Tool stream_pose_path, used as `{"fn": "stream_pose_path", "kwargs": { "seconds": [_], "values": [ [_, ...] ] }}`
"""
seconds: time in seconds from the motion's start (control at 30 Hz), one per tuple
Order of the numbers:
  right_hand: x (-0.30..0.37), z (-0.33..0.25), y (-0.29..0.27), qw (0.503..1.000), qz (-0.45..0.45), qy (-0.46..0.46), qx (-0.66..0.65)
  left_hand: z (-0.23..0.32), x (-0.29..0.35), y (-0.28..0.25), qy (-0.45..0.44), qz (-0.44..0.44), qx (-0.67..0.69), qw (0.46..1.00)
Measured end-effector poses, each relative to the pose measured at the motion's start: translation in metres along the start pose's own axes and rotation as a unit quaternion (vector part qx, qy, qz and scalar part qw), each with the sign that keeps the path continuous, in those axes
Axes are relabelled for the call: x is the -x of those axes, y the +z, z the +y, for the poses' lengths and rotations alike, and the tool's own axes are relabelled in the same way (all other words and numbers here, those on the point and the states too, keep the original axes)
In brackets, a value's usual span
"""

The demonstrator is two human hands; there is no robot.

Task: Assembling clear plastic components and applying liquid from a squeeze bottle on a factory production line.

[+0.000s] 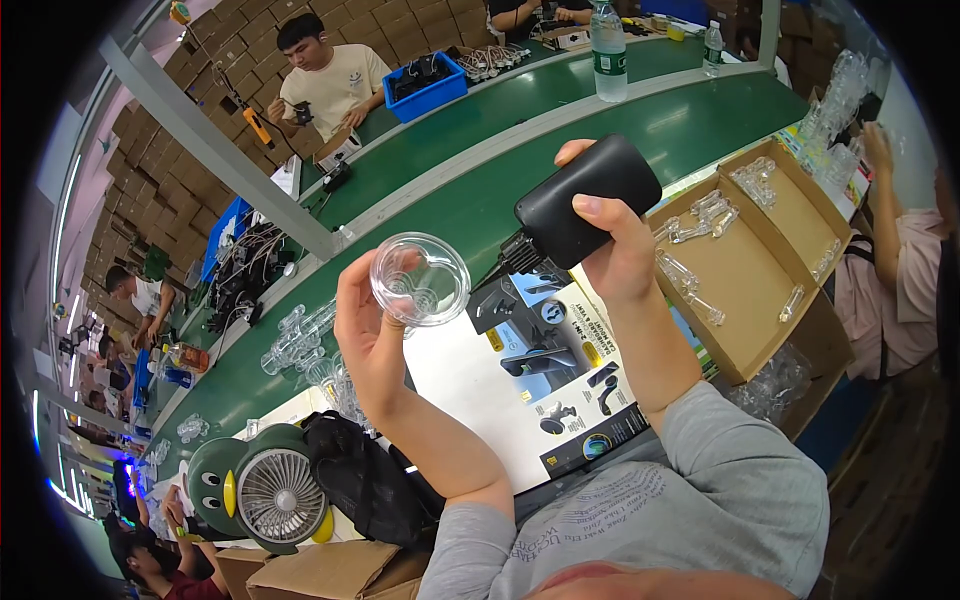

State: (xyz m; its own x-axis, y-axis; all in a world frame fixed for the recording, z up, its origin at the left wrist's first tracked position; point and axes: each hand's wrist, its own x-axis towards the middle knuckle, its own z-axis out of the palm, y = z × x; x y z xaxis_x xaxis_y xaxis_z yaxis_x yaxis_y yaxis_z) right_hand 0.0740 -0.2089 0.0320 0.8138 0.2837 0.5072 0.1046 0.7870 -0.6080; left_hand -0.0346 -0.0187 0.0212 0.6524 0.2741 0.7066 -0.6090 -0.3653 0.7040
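Note:
My left hand (368,335) is closed round a clear, round, cup-shaped part (440,280), its wide rim turned up toward me. In my right hand (622,250) is a black squeeze bottle (590,195), tilted so its narrow nozzle (490,275) slopes down to the left. The nozzle's tip is at the right side of the clear part's rim; whether it touches cannot be made out. Beneath both hands lies a white printed sheet (460,380) with product pictures. More clear parts (300,340) are gathered on the green bench just left of my left hand.
A cardboard tray (735,290) at the right holds several clear pieces. Near left are a green penguin-shaped fan (280,490), a black cloth bag (365,480) and a cardboard box (330,572). A water bottle (608,60) and blue bin (425,88) stand farther back. Other people work around.

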Motion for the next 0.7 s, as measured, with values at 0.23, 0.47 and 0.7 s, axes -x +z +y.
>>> {"fn": "stream_pose_path", "kwargs": {
  "seconds": [0.23, 0.47, 0.7],
  "values": [
    [0.0008, -0.0031, 0.0019, 0.997, -0.001, 0.082, -0.013, 0.0015, 0.0041, -0.0045, -0.004, -0.040, 0.037, 0.999],
    [-0.0016, -0.0030, -0.0024, 0.994, -0.017, 0.107, -0.029, -0.0007, 0.0077, -0.0058, -0.028, -0.055, 0.080, 0.995],
    [-0.0014, -0.0021, -0.0022, 0.992, -0.015, 0.117, -0.046, 0.0019, 0.0096, -0.0075, -0.051, -0.064, 0.096, 0.992]
  ]
}}
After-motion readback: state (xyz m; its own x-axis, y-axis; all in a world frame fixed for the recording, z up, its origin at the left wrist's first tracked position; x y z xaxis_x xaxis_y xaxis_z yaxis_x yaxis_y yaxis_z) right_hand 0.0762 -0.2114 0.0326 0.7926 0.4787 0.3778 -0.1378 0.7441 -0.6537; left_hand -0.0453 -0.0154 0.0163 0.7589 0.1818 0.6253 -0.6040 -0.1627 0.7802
